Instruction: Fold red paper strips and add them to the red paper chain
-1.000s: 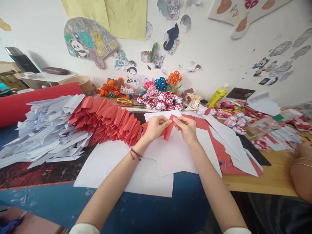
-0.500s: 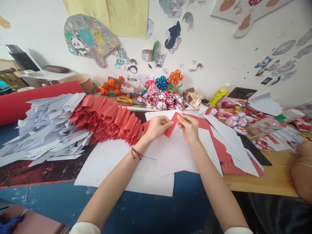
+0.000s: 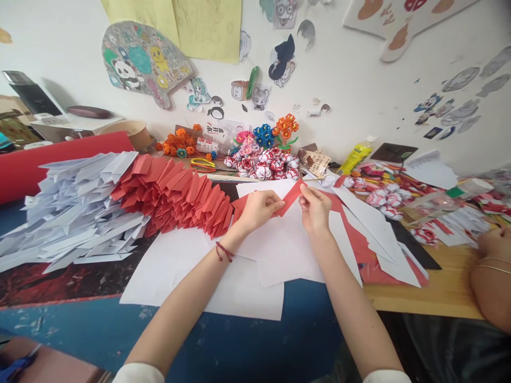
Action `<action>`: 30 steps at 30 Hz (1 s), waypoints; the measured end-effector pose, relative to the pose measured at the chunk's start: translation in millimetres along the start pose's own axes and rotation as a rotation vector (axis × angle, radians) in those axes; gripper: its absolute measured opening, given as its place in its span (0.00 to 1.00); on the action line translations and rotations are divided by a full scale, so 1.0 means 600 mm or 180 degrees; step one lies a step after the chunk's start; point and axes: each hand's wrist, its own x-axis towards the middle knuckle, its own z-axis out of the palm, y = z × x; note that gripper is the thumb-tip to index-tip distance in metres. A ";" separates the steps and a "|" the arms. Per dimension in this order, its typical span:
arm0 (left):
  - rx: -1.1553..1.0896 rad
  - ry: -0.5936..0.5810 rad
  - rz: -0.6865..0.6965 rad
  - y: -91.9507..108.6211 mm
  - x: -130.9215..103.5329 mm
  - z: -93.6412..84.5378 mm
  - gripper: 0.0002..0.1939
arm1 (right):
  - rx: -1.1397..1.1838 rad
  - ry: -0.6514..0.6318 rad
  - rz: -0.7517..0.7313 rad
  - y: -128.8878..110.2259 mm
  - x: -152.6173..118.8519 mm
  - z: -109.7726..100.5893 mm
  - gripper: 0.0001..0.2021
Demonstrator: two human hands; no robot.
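Between my hands, above white sheets, is a narrow strip of red paper, tilted up to the right. My left hand pinches its lower left end between thumb and fingers. The upper right end is in the closed fingertips of my right hand. Left of my hands, folded red paper pieces stand packed in a long row. Beside them lies a big heap of folded white paper pieces.
Red and white paper flowers crowd the back of the table. A yellow bottle stands behind loose red paper at right. Another person's arm rests at the right edge. A red roll lies at far left.
My right hand has moved slightly right, away from my left. More of the red strip now shows between them, looking longer. The view has shifted a little.
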 end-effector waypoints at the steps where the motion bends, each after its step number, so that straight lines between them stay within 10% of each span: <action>1: 0.0005 -0.0013 -0.0002 0.000 0.000 0.000 0.11 | 0.0026 0.0014 0.0023 0.001 0.001 -0.001 0.13; 20: 0.0460 0.0539 0.0248 -0.012 0.004 0.001 0.14 | -0.0484 -0.1328 0.0454 -0.002 -0.025 0.020 0.14; 30: 0.0711 0.0281 0.0372 -0.016 0.005 0.008 0.10 | -0.0389 -0.0519 -0.0384 0.007 -0.007 0.009 0.12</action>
